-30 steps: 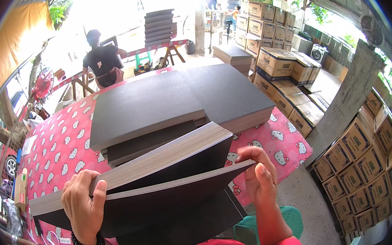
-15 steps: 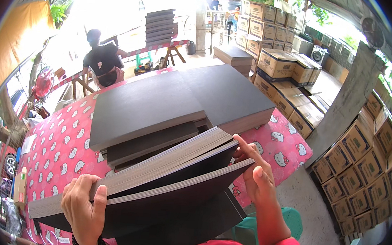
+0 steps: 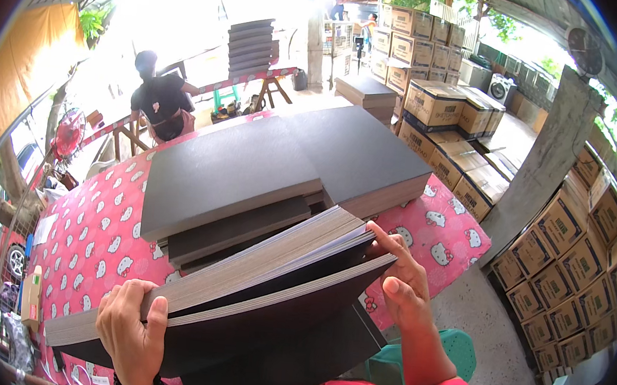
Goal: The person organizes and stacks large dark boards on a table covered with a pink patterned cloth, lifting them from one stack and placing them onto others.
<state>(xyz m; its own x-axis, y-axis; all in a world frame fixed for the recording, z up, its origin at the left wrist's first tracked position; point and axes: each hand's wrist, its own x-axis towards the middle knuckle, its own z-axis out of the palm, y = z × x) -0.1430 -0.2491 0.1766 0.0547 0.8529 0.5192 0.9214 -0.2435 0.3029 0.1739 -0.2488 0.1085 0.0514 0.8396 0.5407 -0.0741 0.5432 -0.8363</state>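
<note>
A thick black-covered book-like block (image 3: 276,314) of large sheets is tilted up in front of me, its pale page edges facing up. My left hand (image 3: 131,335) is closed round its left part, thumb on the near section and fingers over the far one. At the right end, my right hand (image 3: 405,278) has its index finger against the corner of the far section. Its other fingers bend into the gap between sections, partly hidden, and the thumb stands off the pages. Beyond lie stacks of similar black blocks (image 3: 237,168) on a pink patterned tablecloth (image 3: 90,254).
Stacked cardboard boxes (image 3: 563,262) line the right side, by a concrete post (image 3: 538,168). A green stool (image 3: 455,356) stands close by my right arm. Farther off, a person (image 3: 162,99) sits with their back to me near a pink fan (image 3: 69,131).
The far section's page edges have spread apart and fanned near the right corner. My right hand has shifted slightly downward; my left hand keeps its hold.
</note>
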